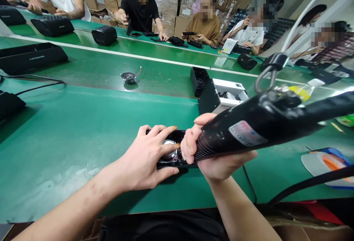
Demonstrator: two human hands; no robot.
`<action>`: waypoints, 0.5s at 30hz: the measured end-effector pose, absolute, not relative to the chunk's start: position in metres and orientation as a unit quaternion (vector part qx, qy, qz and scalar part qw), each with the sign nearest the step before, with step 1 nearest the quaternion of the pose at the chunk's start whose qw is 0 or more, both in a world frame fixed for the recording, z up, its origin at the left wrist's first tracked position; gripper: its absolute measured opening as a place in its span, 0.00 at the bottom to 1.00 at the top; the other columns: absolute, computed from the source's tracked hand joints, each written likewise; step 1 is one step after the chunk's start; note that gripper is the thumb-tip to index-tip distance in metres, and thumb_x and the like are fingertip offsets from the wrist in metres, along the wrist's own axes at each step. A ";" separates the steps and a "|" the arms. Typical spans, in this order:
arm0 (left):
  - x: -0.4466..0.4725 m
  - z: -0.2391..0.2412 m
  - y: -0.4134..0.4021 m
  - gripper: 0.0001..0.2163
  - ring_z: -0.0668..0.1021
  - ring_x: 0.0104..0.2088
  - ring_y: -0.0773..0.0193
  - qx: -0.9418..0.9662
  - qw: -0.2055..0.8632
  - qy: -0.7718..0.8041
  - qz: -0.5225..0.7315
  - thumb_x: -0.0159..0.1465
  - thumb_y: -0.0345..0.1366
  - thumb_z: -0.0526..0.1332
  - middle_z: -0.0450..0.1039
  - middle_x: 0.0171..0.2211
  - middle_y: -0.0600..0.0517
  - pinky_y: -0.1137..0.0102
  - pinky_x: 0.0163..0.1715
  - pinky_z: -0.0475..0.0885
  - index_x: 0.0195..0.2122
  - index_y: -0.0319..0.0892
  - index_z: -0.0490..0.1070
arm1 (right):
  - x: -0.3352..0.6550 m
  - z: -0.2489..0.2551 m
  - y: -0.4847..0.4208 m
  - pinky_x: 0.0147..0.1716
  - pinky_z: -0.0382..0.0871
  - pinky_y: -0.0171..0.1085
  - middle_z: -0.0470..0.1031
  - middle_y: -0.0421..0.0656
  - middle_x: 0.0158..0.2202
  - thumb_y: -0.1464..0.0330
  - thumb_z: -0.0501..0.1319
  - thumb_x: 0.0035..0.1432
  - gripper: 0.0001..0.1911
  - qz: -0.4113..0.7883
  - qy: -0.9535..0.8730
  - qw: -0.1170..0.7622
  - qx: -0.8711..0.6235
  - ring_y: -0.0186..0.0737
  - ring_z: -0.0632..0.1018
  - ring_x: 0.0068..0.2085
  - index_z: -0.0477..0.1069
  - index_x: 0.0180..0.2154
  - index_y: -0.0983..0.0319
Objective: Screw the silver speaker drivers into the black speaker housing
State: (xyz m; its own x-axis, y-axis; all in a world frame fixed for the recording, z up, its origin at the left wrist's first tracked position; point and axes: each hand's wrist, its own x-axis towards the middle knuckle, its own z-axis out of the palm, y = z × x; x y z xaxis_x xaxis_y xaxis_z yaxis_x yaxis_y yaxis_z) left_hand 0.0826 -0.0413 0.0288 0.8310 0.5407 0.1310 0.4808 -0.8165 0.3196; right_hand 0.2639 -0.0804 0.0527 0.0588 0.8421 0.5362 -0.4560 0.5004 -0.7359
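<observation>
My right hand [218,159] is wrapped round a black electric screwdriver [235,126] that hangs from a hook, tilted with its rear end up and to the right. Its tip is hidden behind my fingers, over a black speaker housing [181,136] on the green bench. Inside the housing sits a round speaker driver [170,155] with a shiny back. My left hand [151,156] grips the housing from the left, thumb along the near side and fingers reaching across the driver.
A loose speaker driver [129,78] with a red wire lies on the conveyor [163,82]. Behind the screwdriver stand a white-topped screw feeder [224,93] and an open black housing [199,80]. Black speakers [30,57] are on the left. Several people sit across the line.
</observation>
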 end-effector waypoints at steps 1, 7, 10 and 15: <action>0.083 0.028 -0.041 0.19 0.69 0.65 0.41 0.946 0.138 0.271 0.109 0.67 0.52 0.68 0.62 0.73 0.45 0.40 0.59 0.63 0.57 0.54 0.77 | 0.264 0.051 -0.080 0.15 0.65 0.33 0.74 0.36 0.21 0.49 0.61 0.69 0.20 0.462 -0.510 0.701 -0.188 0.34 0.68 0.14 0.81 0.47 0.55; 0.085 0.029 -0.042 0.18 0.67 0.66 0.40 0.941 0.153 0.283 0.102 0.67 0.50 0.67 0.61 0.73 0.46 0.38 0.60 0.61 0.57 0.58 0.77 | 0.261 0.036 -0.078 0.14 0.64 0.32 0.74 0.37 0.22 0.40 0.64 0.64 0.28 0.501 -0.485 0.695 -0.178 0.34 0.68 0.15 0.79 0.46 0.56; 0.081 0.029 -0.046 0.13 0.68 0.66 0.41 0.938 0.158 0.293 0.095 0.67 0.48 0.67 0.62 0.73 0.47 0.38 0.60 0.62 0.51 0.57 0.78 | 0.256 0.026 -0.078 0.16 0.61 0.30 0.72 0.35 0.22 0.36 0.62 0.64 0.33 0.491 -0.494 0.697 -0.168 0.31 0.66 0.15 0.77 0.48 0.57; 0.081 0.008 -0.033 0.09 0.74 0.62 0.41 0.944 0.098 0.271 0.163 0.55 0.45 0.75 0.72 0.67 0.53 0.47 0.56 0.72 0.36 0.54 0.81 | 0.281 0.067 -0.082 0.30 0.79 0.37 0.79 0.43 0.39 0.48 0.63 0.73 0.25 0.421 -0.585 0.662 -0.207 0.36 0.79 0.31 0.75 0.52 0.64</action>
